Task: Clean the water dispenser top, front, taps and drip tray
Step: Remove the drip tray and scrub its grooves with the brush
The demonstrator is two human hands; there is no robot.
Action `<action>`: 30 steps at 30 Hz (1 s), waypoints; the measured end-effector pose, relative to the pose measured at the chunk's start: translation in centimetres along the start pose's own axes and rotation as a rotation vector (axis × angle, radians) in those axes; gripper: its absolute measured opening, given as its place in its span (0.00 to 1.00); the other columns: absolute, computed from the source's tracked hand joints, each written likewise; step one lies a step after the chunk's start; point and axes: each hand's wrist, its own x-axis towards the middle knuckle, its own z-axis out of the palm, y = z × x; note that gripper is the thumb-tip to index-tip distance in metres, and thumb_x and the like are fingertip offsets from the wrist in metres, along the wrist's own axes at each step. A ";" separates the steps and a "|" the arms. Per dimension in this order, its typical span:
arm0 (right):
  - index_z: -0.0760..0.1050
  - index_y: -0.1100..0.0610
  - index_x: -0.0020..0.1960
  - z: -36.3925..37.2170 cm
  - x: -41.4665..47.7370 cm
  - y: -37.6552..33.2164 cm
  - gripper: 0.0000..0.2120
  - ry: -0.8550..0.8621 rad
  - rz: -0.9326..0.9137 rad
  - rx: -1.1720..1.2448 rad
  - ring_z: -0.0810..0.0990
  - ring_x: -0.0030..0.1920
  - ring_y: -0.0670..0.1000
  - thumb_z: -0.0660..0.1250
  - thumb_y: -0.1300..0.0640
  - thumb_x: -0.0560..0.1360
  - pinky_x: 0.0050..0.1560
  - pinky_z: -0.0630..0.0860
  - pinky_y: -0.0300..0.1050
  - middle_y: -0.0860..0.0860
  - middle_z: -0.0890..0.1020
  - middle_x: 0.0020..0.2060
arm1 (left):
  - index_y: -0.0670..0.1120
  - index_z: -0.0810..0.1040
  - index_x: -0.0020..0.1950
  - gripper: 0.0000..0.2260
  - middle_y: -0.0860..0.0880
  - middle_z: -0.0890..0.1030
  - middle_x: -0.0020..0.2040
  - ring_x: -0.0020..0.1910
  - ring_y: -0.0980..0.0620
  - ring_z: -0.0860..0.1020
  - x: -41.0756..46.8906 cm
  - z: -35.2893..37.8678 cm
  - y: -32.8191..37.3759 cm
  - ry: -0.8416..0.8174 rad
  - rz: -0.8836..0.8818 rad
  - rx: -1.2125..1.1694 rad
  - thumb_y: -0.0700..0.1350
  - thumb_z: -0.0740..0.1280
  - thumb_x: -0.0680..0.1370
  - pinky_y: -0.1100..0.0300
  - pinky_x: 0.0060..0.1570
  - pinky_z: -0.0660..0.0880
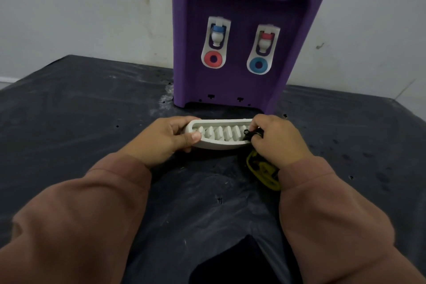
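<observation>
**Desk:** What's at the left?

**Photographer:** The left hand [166, 138], in a brown sleeve [80, 203], is clamped on the left end of the white drip tray [219, 143]. The thumb lies on the near rim and the fingers curl round the far edge.

**Desk:** And between the hands?

**Photographer:** The tray's ribbed grille faces up and runs from one set of fingertips to the other. The tray is off the purple water dispenser [242, 80], which stands just beyond the knuckles on a dark plastic sheet [69, 110].

**Desk:** The right?

**Photographer:** The right hand [274, 140] has its fingers bunched together, pinching a black-and-yellow cloth [262, 168] against the tray's right end. The yellow part hangs below the palm.

**Desk:** The taps?

**Photographer:** Up beyond the fingers are a blue-capped tap [217, 34] and then a red-capped tap [265, 40], both well apart from the hands.
</observation>
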 end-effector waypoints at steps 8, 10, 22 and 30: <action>0.77 0.54 0.47 0.1 0.3 0.3 0.05 -0.037 -0.009 0.070 0.76 0.48 0.54 0.65 0.59 0.71 0.47 0.72 0.45 0.54 0.78 0.48 | 0.56 0.80 0.56 0.14 0.50 0.83 0.53 0.45 0.53 0.78 0.0 -0.1 0.1 0.004 0.007 -0.021 0.50 0.69 0.71 0.63 0.43 0.76; 0.76 0.57 0.47 0.1 0.8 1.2 0.06 -0.019 0.068 0.046 0.75 0.47 0.55 0.63 0.61 0.71 0.45 0.71 0.45 0.56 0.77 0.48 | 0.57 0.80 0.56 0.14 0.49 0.83 0.53 0.46 0.53 0.78 0.0 -0.2 0.1 -0.003 0.006 -0.022 0.50 0.71 0.71 0.63 0.43 0.76; 0.78 0.58 0.47 0.6 1.2 1.7 0.06 0.013 0.089 0.146 0.74 0.45 0.51 0.64 0.62 0.72 0.43 0.67 0.40 0.56 0.80 0.48 | 0.56 0.79 0.56 0.14 0.51 0.83 0.52 0.45 0.55 0.78 0.1 -0.2 0.0 -0.007 -0.002 -0.015 0.49 0.68 0.70 0.63 0.43 0.76; 0.76 0.61 0.45 1.0 1.4 1.7 0.05 0.100 0.115 0.123 0.72 0.41 0.51 0.62 0.65 0.73 0.40 0.69 0.43 0.58 0.79 0.44 | 0.55 0.79 0.57 0.12 0.49 0.83 0.52 0.42 0.55 0.78 0.2 0.1 0.1 0.010 0.008 0.015 0.43 0.69 0.75 0.64 0.44 0.76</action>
